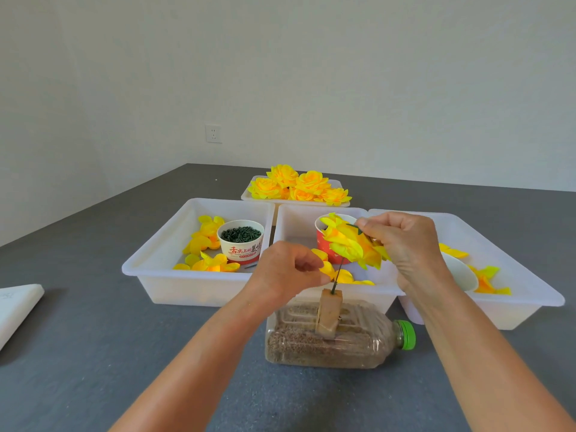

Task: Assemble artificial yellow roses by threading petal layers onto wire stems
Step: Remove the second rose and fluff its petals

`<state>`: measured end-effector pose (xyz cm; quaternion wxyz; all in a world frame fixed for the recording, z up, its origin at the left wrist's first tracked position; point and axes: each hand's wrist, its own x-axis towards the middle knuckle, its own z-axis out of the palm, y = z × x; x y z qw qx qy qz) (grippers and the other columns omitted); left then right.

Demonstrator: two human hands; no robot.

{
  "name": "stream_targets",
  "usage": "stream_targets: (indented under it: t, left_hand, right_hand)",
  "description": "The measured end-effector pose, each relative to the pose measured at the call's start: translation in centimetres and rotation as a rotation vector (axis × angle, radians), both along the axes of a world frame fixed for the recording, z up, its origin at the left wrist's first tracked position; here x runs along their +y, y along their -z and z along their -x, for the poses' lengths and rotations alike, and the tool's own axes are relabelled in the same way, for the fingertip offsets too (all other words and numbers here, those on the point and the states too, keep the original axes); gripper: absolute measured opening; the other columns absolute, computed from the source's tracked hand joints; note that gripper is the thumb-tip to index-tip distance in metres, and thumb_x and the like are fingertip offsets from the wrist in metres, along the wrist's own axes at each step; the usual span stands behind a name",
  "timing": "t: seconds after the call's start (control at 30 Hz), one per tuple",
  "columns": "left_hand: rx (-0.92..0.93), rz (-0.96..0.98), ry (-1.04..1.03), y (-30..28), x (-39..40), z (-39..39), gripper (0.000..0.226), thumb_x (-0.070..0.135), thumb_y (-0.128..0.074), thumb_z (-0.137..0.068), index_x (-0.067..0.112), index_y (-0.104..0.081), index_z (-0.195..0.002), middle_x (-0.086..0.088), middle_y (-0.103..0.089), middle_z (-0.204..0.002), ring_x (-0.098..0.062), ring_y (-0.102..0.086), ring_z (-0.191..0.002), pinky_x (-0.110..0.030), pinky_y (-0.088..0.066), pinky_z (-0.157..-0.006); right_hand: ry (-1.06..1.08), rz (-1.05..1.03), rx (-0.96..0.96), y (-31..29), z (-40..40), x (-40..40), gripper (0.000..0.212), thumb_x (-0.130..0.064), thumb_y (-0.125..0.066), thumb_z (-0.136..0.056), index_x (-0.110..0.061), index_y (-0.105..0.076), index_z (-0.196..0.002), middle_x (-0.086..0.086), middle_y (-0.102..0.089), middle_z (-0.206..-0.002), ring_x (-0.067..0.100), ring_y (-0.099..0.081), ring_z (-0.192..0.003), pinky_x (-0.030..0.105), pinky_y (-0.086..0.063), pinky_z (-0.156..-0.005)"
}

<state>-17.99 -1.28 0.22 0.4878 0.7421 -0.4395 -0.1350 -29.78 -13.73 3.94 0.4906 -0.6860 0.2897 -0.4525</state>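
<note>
Petal layers [352, 244] pinched in right hand [405, 244]; left hand [286, 269] fingers pinch the wire stem [338, 274]. Steady the stem; slide layers down squarely.

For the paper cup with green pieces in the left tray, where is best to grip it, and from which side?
Grip the paper cup around its side wall, just under the rim, coming from above and the front. It stands upright and open, full of green pieces; petals crowd its left, so a level hold probably avoids spilling.

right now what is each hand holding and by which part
Right hand grips the stacked yellow fabric petal layers at their upper edge; left hand pinches a small yellow petal beside the thin green wire stem.
</note>
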Motion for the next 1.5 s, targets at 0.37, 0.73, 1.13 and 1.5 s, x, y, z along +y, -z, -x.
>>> stream_targets:
  t: [0.37,0.73,1.13,1.5]
  left_hand:
    - [-0.019,0.004,0.065,0.3,-1.0,1.5,0.009,0.015,-0.073,-0.079,0.01,-0.075,-0.086,-0.006,-0.069,-0.08,-0.009,-0.058,-0.072,-0.019,-0.045,-0.067]
    - [0.143,0.115,0.051,-0.8,-1.5,-0.2,0.004,0.02,-0.07,-0.082,0.024,-0.07,-0.083,0.004,-0.071,-0.08,-0.007,-0.062,-0.072,-0.018,-0.049,-0.068]
    - [0.605,0.36,0.052,-4.1,-6.1,-0.4,0.017,0.028,-0.064,-0.084,0.012,-0.068,-0.087,-0.011,-0.068,-0.089,-0.023,-0.061,-0.083,-0.02,-0.053,-0.06]
    - [0.645,0.334,0.013,-5.4,-10.0,-4.9,0.012,0.017,-0.058,-0.09,0.015,-0.062,-0.08,-0.006,-0.061,-0.077,-0.016,-0.055,-0.064,-0.027,-0.047,-0.06]
  right_hand:
    - [-0.025,-0.404,-0.208,-0.5,0.5,-0.8,0.016,-0.01,-0.073,-0.076,-0.013,-0.064,-0.063,-0.002,-0.06,-0.048,0.01,-0.054,-0.043,0.022,-0.045,-0.048]
    - [-0.359,-1.113,-0.571,0.2,-0.1,-1.8,0.024,-0.027,-0.05,-0.093,-0.011,-0.06,-0.077,0.01,-0.068,-0.061,0.022,-0.058,-0.073,0.033,-0.044,-0.067]
    - [-0.521,-1.173,-0.691,0.8,-4.2,-1.7,0.02,-0.015,-0.052,-0.09,-0.005,-0.063,-0.076,0.012,-0.067,-0.061,0.02,-0.063,-0.044,0.022,-0.05,-0.039]
    - [-0.536,-0.825,-0.563,2.9,-5.9,-5.7,0.016,-0.005,-0.063,-0.072,-0.008,-0.073,-0.06,0.007,-0.067,-0.061,0.013,-0.063,-0.051,0.02,-0.052,-0.048]
